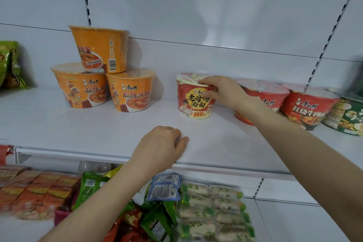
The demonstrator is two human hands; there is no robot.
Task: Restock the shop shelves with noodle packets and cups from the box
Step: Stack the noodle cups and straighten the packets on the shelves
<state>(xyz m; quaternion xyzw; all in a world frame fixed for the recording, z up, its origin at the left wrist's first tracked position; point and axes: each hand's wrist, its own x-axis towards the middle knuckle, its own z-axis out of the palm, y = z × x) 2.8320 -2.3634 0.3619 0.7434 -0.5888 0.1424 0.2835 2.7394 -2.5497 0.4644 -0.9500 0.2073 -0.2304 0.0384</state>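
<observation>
The red-and-yellow noodle cup is gripped at its rim by the right hand, fingers curled over the lid edge and thumb on the near side. The cup is seen standing on the upper shelf, roughly mid-shelf, in the gap between the orange cups and the red ones. Whether its base is fully set down cannot be told for certain, though it looks seated.

The left hand is rested on the shelf's front part, fingers loosely curled, with nothing held.

The cup is kept upright: its long axis runs vertical, wide lidded rim up, narrow base down, and the printed label is turned out toward the aisle.

Progress is judged as partway. Three orange cups are already stacked in a pyramid to the left, two below and one on top. Two red cups and a green cup are lined up to the right, the nearer red one partly hidden by the forearm. Bare shelf is left around the held cup, so more stock could be taken. Packets are piled on the lower shelf. The box is not in view, so what remains in it cannot be told.
</observation>
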